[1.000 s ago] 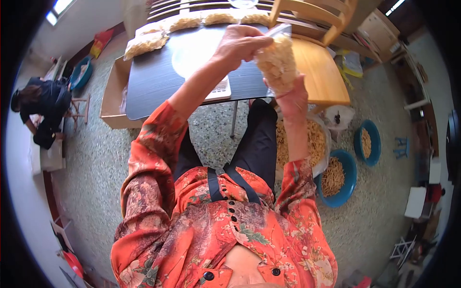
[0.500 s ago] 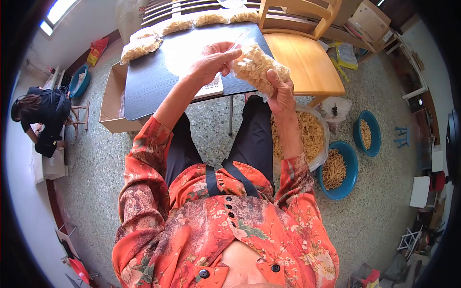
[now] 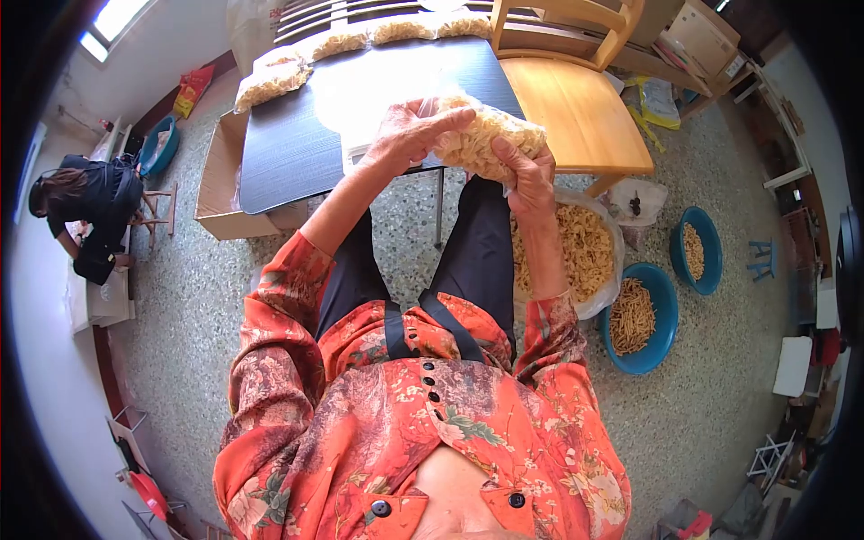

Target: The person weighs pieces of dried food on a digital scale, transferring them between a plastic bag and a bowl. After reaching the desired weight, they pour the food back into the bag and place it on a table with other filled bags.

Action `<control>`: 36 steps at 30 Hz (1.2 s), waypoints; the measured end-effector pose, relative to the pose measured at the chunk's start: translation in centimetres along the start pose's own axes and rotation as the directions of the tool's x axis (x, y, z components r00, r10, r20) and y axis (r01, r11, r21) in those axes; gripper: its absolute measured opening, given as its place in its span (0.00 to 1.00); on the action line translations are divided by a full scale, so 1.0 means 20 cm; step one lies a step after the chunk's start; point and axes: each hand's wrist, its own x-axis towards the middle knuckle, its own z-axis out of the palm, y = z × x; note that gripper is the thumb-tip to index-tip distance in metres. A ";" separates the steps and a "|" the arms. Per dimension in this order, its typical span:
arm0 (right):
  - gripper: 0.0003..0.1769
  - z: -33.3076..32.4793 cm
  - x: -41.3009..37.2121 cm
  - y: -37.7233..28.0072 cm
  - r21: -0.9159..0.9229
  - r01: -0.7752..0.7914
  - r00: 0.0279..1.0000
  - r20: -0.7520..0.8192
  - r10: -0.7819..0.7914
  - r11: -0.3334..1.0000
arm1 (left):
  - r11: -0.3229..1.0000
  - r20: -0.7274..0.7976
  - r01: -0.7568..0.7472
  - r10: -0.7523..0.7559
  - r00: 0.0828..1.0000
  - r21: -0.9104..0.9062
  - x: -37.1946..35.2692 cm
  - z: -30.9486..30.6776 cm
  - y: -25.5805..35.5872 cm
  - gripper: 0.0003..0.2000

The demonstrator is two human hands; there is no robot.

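Both hands hold a clear plastic bag of pale yellow dried pieces (image 3: 481, 148) above the near edge of the dark table (image 3: 297, 135). My left hand (image 3: 405, 135) is closed around the bag's left end, with its thumb lying along the top. On the right end, my right hand (image 3: 529, 175) grips from below with the thumb pressed on the plastic. A white scale (image 3: 355, 155) is on the table beside my left hand, mostly hidden in glare and by the hand. Similar filled bags (image 3: 272, 85) line the table's left and far edges.
A wooden chair (image 3: 576, 112) stands against the table's right side. On the floor are a large open bag of yellow pieces (image 3: 585, 252), blue basins (image 3: 661, 337) of dried sticks and pieces, and a cardboard box (image 3: 216, 180). Another person (image 3: 94, 207) sits at far left.
The filled bag has tipped flatter, its left end coming down. My left hand has shifted slightly onto its end, thumb now over the top. The whole view has moved a little.
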 end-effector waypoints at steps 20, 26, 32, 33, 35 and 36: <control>0.23 0.11 0.08 -0.07 -0.066 0.006 0.995 0.100 0.001 0.998 | 0.968 0.025 -0.245 0.247 0.969 -0.051 -0.10 -0.19 0.12 0.17; 0.23 0.38 0.37 -0.25 -0.151 0.108 0.965 0.253 -0.068 0.983 | 0.942 0.097 -0.330 0.335 0.937 -0.065 0.08 -0.41 0.36 0.15; 0.24 0.55 0.93 -0.20 -0.164 -0.109 0.921 0.356 0.161 0.981 | 0.937 0.069 -0.141 0.172 0.983 -0.321 0.36 -0.77 0.61 0.06; 0.26 0.57 1.03 -0.17 -0.088 -0.257 0.881 0.387 0.271 0.962 | 0.955 0.051 -0.161 0.179 0.983 -0.250 0.42 -0.84 0.64 0.05; 0.31 0.62 1.16 -0.12 0.006 -0.443 0.791 0.474 0.387 0.897 | 0.981 -0.018 -0.159 0.158 0.987 -0.108 0.50 -0.96 0.67 0.04; 0.31 0.64 1.21 -0.08 0.009 -0.446 0.790 0.475 0.389 0.895 | 0.988 -0.072 -0.141 0.137 0.988 -0.058 0.53 -1.00 0.68 0.04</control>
